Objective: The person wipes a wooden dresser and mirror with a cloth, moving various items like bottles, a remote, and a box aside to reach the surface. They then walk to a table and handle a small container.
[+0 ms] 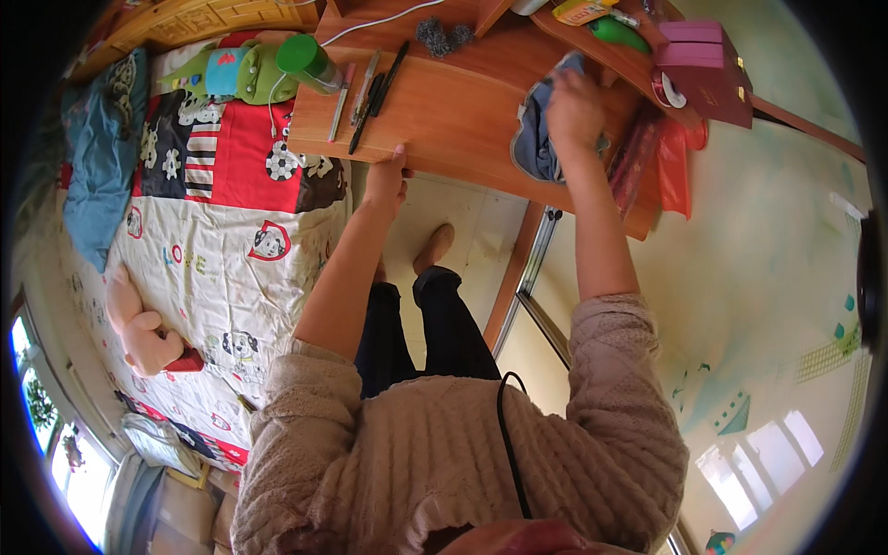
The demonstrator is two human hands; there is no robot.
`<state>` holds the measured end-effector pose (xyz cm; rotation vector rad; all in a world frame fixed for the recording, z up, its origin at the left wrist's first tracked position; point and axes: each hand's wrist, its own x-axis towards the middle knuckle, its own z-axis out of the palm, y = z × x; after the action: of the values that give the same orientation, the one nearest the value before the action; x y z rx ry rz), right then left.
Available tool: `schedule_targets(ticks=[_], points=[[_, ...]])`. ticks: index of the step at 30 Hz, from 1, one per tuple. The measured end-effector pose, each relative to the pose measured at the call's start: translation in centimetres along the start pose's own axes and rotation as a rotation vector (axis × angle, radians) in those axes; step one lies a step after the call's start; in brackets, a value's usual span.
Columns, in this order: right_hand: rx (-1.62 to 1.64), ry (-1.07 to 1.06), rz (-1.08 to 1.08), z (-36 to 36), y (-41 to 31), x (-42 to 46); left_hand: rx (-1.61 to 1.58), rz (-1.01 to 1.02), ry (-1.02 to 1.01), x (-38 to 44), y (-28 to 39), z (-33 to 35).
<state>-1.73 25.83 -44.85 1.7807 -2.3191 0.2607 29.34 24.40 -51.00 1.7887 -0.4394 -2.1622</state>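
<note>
My left hand (386, 182) holds the front edge of a wooden desk (451, 114), thumb on top and the other fingers lower down. On the right part of the desktop, my right hand (574, 111) bears down on a crumpled blue-grey cloth (534, 139) and grips it. That hand is slightly blurred and covers part of the cloth. Several pens lie to the left on the desktop, among them a black pen (390, 78) and a pinkish pen (342, 103). Beside them stands a clear jar with a green lid (305, 57).
A grey mesh bundle (442, 36) lies at the desk's back. Dark red boxes (704, 76) and a tape roll (668, 90) sit on the right shelf, above a red plastic bag (674, 166). A white cable (374, 22) crosses the back left. The bed (229, 229) adjoins on the left.
</note>
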Motion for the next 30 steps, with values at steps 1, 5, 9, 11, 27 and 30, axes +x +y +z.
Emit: schedule_targets(ticks=[1, 5, 9, 11, 27, 30], points=[[0.006, -0.172, -0.007, 2.1, 0.2, -0.9, 0.018, -0.017, 0.008, -0.2, -0.2, 0.1], [-0.057, -0.048, -0.031, 6.8, 1.1, -1.4, 0.05, -0.023, -0.014, 0.6, 0.0, -0.1], [-0.035, -0.12, -0.026, 6.3, 1.5, 1.2, 0.046, -0.007, -0.009, 0.6, -0.5, -0.1], [-0.081, -0.139, -0.015, 6.3, 1.7, 1.4, 0.042, -0.016, -0.002, 0.5, -0.4, 0.2], [0.214, -0.163, -0.126, 7.9, -3.2, -0.8, 0.054, -0.021, 0.06, -0.3, -0.3, 0.4], [0.174, -0.175, -0.088, 7.9, -2.7, 2.5, 0.048, -0.008, 0.015, -0.3, -0.5, 0.1]])
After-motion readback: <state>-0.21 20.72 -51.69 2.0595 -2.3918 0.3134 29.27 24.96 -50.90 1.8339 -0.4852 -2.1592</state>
